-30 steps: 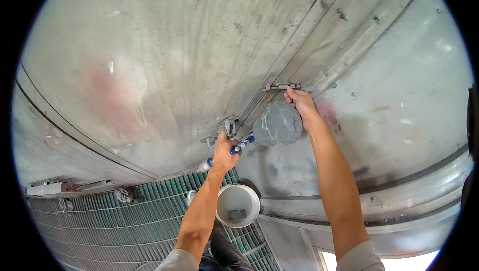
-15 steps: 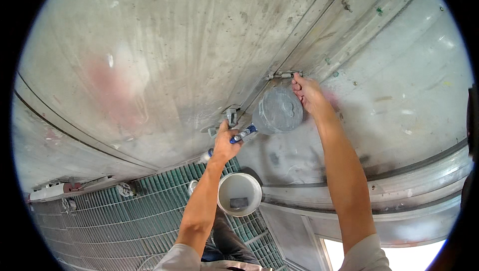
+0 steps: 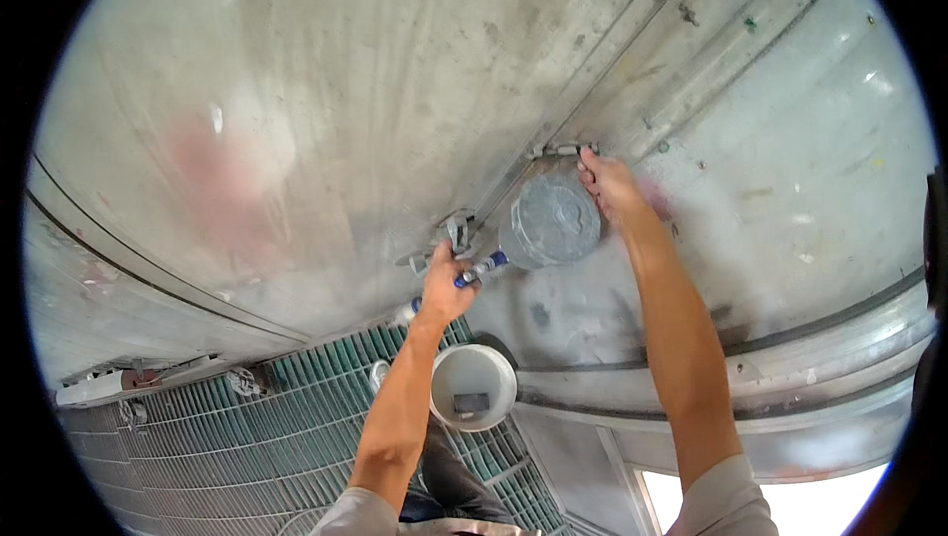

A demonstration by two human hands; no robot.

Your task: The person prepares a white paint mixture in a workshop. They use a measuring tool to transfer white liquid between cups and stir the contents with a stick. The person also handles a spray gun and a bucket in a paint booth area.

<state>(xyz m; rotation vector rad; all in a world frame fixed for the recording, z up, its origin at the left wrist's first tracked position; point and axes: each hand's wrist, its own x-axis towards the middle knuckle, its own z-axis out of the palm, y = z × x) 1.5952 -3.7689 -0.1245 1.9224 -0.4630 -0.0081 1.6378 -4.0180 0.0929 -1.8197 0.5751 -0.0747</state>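
Note:
My left hand [image 3: 449, 287] is closed around a slim blue-and-white stick-like thing [image 3: 484, 268], whose exact kind I cannot make out. Its other end [image 3: 410, 310] shows below the hand. The thumb side is close to a grey metal latch [image 3: 457, 230] on the panel seam. Farther right, my right hand [image 3: 609, 186] has its fingers pinched at the end of a small metal bolt latch [image 3: 565, 150]. What lies between those fingertips is hidden. A round grey disc-like piece [image 3: 553, 220] sits between my hands, its edge beside the right hand's fingers.
Large scuffed metal panels [image 3: 326, 92] surround my hands, with bolts [image 3: 688, 14] sticking out at the upper right. Below stands a white bucket [image 3: 508, 378] holding cloudy liquid and a dark block [image 3: 471, 403]. Underfoot is a green-grey grating [image 3: 296, 418]; a curved metal rail [image 3: 839, 368] runs right.
Both hands stay at nearly the same spots. The right fingertips have shifted very slightly at the bolt latch, and the view has moved a little.

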